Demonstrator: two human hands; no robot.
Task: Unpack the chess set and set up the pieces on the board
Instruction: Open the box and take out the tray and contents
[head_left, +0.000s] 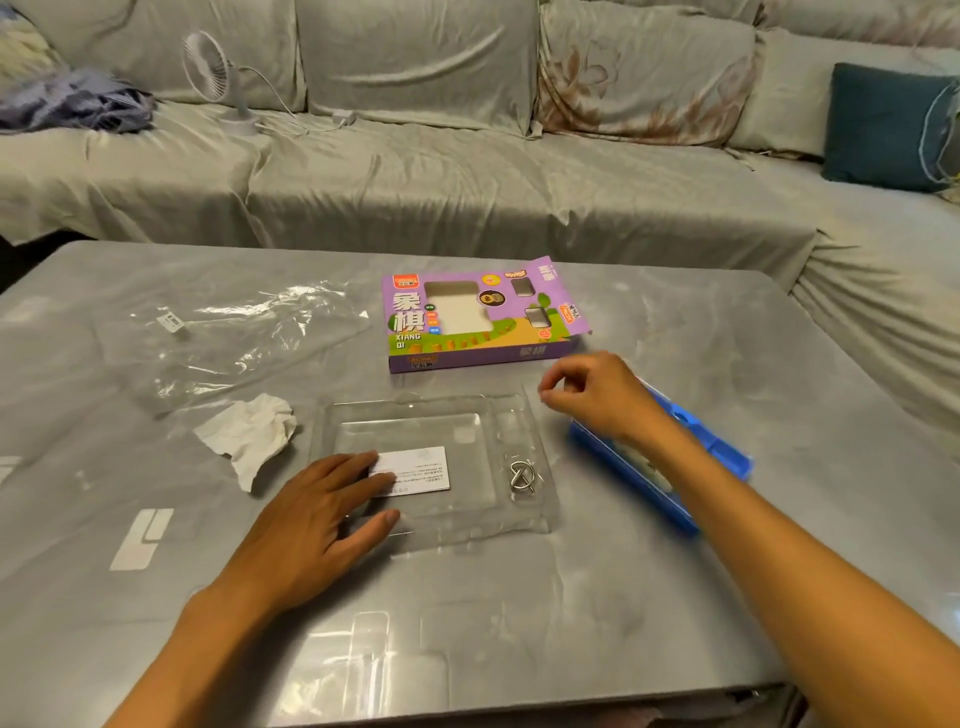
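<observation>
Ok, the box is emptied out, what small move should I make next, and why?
Probably close your right hand on the blue case under your wrist and bring it to the middle. No board or pieces are out yet; the clear tray shows only a card and a metal ring puzzle.

- The left hand (317, 514) lies flat, fingers straight, on a clear plastic tray (441, 415) and a white card (415, 470).
- Just right of its fingertips, a metal ring puzzle (521, 477) sits in the tray.
- The right hand (597, 397) hovers with fingers curled above a blue case (722, 452).
- Beyond both hands, a purple box (478, 317) lies on the counter (727, 338).
</observation>
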